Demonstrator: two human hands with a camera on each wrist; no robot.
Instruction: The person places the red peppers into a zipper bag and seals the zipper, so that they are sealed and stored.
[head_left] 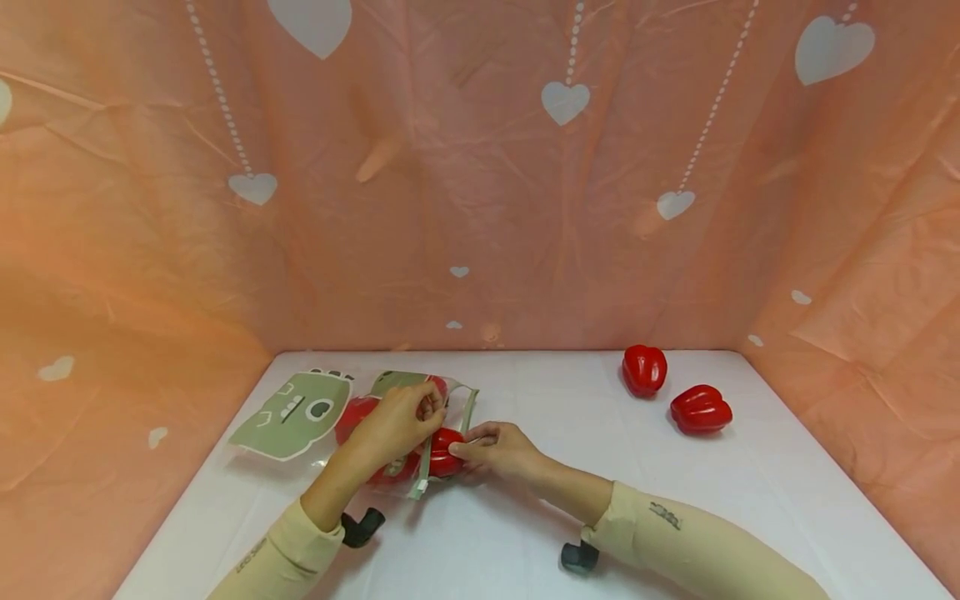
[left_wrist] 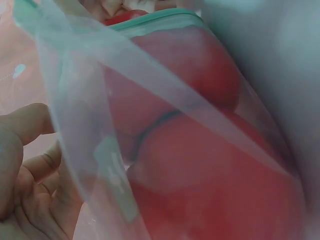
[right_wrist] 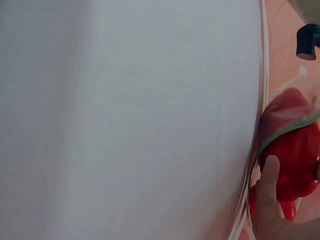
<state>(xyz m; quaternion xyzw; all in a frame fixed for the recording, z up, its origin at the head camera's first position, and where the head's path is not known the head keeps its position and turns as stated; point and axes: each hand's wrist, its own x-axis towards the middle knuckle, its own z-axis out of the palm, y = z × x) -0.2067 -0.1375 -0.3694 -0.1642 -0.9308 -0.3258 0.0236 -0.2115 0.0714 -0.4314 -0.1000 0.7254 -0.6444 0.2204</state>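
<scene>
A clear plastic zip bag (head_left: 408, 488) with a green closure strip lies at the left of the table, its mouth facing right. Large red bell peppers (left_wrist: 205, 175) show through its plastic. My left hand (head_left: 393, 427) is over the bag, fingers curled at the lip of the mouth and pinching it. At the opening, my right hand (head_left: 504, 452) grips a red bell pepper (head_left: 446, 452), thumb on its near side. In the right wrist view the strip crosses this pepper (right_wrist: 292, 160), which is partly inside the bag.
Two more red bell peppers, one farther back (head_left: 643, 371) and one nearer (head_left: 701, 409), lie at the right of the white table (head_left: 555, 400). A green cartoon face print (head_left: 288, 417) lies flat at the left. Orange cloth (head_left: 510, 208) with hearts hangs around the table.
</scene>
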